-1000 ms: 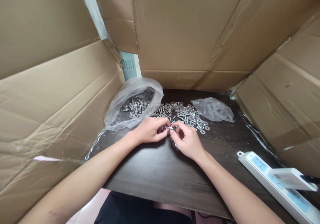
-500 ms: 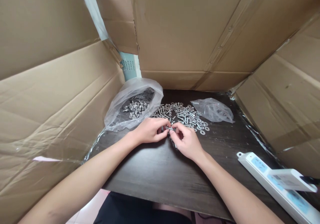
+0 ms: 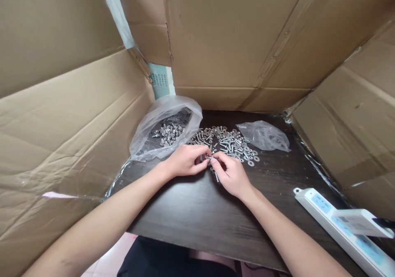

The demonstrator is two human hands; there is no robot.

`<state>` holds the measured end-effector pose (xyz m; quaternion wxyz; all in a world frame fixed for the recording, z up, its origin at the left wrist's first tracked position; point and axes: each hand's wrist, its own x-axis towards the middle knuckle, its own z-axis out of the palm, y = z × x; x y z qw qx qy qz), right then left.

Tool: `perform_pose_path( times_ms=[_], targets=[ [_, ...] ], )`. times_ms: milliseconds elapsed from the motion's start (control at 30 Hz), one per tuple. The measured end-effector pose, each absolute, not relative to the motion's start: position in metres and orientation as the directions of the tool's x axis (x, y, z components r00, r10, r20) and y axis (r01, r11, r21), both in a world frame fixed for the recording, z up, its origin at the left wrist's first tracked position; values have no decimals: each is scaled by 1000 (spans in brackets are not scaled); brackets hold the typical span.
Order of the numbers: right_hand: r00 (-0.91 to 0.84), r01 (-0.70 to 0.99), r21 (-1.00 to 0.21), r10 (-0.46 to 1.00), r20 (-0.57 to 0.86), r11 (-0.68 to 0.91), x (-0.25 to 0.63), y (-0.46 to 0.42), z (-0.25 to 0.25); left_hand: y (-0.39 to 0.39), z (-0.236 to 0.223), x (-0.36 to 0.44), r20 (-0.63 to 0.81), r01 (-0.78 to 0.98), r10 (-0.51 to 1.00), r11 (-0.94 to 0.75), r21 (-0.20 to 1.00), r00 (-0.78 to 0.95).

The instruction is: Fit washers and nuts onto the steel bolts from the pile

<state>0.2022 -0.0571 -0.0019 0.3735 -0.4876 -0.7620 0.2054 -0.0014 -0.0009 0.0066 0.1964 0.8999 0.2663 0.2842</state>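
Observation:
Near the middle of the dark table, my left hand (image 3: pixel 189 160) and my right hand (image 3: pixel 231 172) meet fingertip to fingertip. Between them is a small silver bolt (image 3: pixel 209 157), pinched from both sides; whether a nut or washer sits on it is too small to tell. Another bolt (image 3: pixel 216 177) shows just below my right thumb, lying on the table or hanging from the fingers, I cannot tell which. Just beyond my hands spreads a loose pile of bolts, nuts and washers (image 3: pixel 230 142). Some of it is hidden behind my fingers.
An open clear plastic bag (image 3: pixel 145 139) with many metal fasteners (image 3: pixel 171 133) stands at the left back. A flatter plastic bag (image 3: pixel 263 135) lies right of the pile. At the right is a white power strip (image 3: pixel 331 223) with a plug in it. Cardboard walls (image 3: pixel 237 42) enclose the table.
My right thumb has shifted slightly at the bolt, and more of the lower bolt shows beneath my right hand. The whole view has moved a little.

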Motion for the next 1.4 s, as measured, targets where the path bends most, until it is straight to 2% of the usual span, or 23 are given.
perform_pose_path(
  times_ms=[367, 833, 1067, 1400],
  targets=[
    [-214, 609, -678, 908, 359, 411, 201, -58, -3, -1, 6, -2, 427, 349, 586, -784, 513, 689],
    [-262, 579, -687, 898, 354, 439, 203, -57, -3, -2, 7, 0, 435, 338, 575, -792, 509, 693],
    [-203, 599, -682, 904, 377, 419, 202, -57, -4, -1, 7, -2, 444, 340, 577, -793, 506, 686],
    [-244, 582, -680, 894, 377, 446, 202, -57, -4, -1, 5, -1, 442, 336, 571, -796, 503, 692]
  ],
)
